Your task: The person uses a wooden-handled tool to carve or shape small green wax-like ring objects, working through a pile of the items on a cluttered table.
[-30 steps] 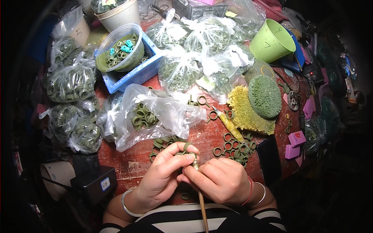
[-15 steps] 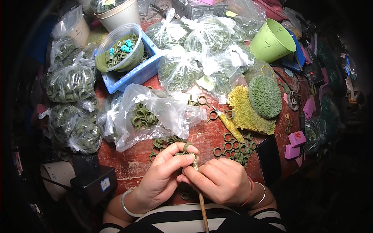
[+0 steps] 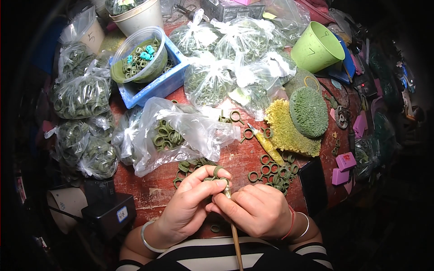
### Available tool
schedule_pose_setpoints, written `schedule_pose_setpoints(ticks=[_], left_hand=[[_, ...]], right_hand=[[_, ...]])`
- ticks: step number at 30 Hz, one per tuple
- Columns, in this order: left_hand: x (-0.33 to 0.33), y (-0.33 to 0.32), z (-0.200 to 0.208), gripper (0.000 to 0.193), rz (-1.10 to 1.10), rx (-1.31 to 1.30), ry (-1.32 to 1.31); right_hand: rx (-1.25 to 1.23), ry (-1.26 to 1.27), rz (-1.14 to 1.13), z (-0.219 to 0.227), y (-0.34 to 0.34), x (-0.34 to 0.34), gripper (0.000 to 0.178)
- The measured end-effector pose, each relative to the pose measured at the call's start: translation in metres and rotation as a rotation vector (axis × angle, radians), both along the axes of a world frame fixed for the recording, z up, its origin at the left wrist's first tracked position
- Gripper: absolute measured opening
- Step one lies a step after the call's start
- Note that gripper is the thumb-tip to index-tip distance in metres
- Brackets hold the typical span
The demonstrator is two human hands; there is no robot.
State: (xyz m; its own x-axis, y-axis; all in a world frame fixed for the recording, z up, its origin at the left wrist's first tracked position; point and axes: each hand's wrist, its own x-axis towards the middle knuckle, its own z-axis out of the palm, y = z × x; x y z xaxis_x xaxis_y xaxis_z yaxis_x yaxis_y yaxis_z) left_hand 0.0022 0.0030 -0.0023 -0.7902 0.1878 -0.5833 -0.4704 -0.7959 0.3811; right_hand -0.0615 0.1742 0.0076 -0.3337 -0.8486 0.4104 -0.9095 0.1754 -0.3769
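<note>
My left hand point(image 3: 190, 196) is closed, its thumb and index finger pinching a dark green ring point(image 3: 224, 180); another green ring point(image 3: 218, 170) sits around the index finger. Close beside it, my right hand point(image 3: 257, 207) grips a slim wooden-handled tool point(image 3: 235, 244), whose handle slants down toward my striped top. The metal end of the tool is up against the pinched ring, and its very tip is hidden. Behind my left hand is a heap of green rings point(image 3: 183, 169). A second pile of green rings point(image 3: 273, 171) spreads just beyond my right hand.
A clear plastic bag point(image 3: 149, 151) of rings lies open beyond my left hand. Behind it stands a blue bin point(image 3: 131, 98) with a round tub point(image 3: 156, 67). A yellow tube point(image 3: 270, 149), a yellow-green pad point(image 3: 280, 128), a black phone point(image 3: 313, 185) and a green cup point(image 3: 312, 52) are rightward.
</note>
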Motion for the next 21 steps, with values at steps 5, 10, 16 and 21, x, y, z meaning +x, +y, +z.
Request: schedule_pose_setpoints(ticks=[5, 10, 16, 21], left_hand=[[0.0001, -0.0001, 0.0004, 0.017, 0.004, -0.006, 0.003], [0.0008, 0.0004, 0.0007, 0.018, 0.002, -0.008, 0.000], [0.0009, 0.0004, 0.0013, 0.018, 0.005, 0.003, -0.009], [0.0009, 0.0003, 0.0016, 0.018, 0.006, -0.007, -0.011]], right_hand=[[-0.011, -0.003, 0.002, -0.0003, -0.0011, -0.0005, 0.029], [-0.009, -0.002, 0.004, -0.0012, -0.0001, 0.0005, 0.030], [-0.012, -0.005, 0.004, -0.0015, 0.0002, 0.0007, 0.030], [-0.018, -0.003, 0.005, -0.0021, -0.0003, 0.0007, 0.029]])
